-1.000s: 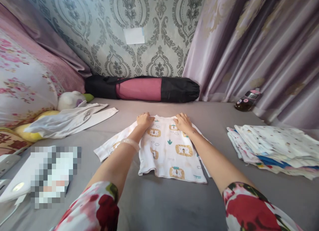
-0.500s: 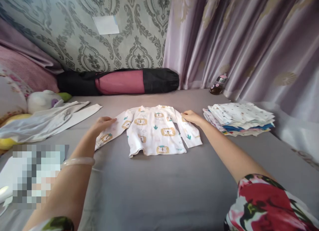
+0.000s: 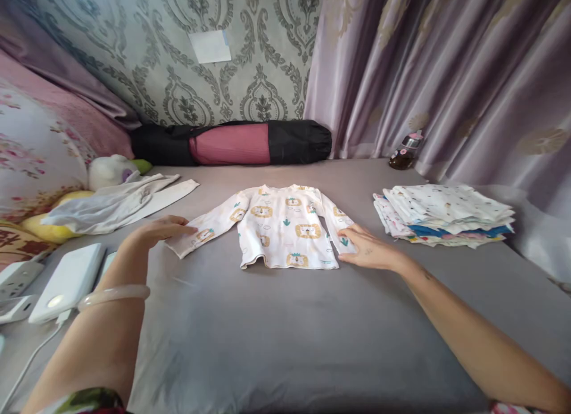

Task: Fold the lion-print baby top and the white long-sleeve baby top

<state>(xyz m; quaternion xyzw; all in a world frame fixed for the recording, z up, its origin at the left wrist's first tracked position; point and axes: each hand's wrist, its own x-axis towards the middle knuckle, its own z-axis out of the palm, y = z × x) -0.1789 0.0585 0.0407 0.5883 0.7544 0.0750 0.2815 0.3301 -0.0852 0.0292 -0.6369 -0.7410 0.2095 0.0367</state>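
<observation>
A small white long-sleeved baby shirt (image 3: pixel 285 226) lies flat, printed with yellow lion faces and green sprigs. Both its sleeves spread outward, and its lower left hem is slightly rumpled. My left hand (image 3: pixel 165 228), below a pale bangle (image 3: pixel 113 296), pinches the upper edge of the left sleeve near the cuff. At the opposite cuff, my right hand (image 3: pixel 368 247) grips the right sleeve between thumb and fingers, covering part of the sleeve end.
A stack of folded clothes (image 3: pixel 446 215) sits at right, a bottle (image 3: pixel 405 151) behind it. Along the wall lies a black and pink rolled bag (image 3: pixel 232 144). Pale garments (image 3: pixel 120 203) and a plush toy (image 3: pixel 109 171) lie left, near a white corded device (image 3: pixel 66 283) and power strip (image 3: pixel 20 281).
My right hand has slid down the right sleeve from its upper part to the cuff. My left hand stays on the left sleeve, which now lies straighter outward. The view has shifted left.
</observation>
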